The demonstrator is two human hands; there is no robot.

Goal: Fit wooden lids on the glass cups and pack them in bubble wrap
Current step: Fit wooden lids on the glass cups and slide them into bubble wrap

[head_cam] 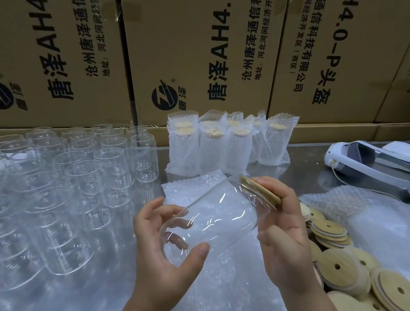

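A clear glass cup lies tilted in the air between my hands, its mouth pointing up and to the right. My left hand cups its base from the left and below. My right hand presses a round wooden lid against the cup's mouth. Under my hands lies a flat bubble wrap bag. Several bare glass cups stand on the left. Several wrapped, lidded cups stand upright behind.
Loose wooden lids with a hole in each are piled at the lower right. More bubble wrap bags lie to the right. A white device rests at the far right. Cardboard boxes wall off the back of the metal table.
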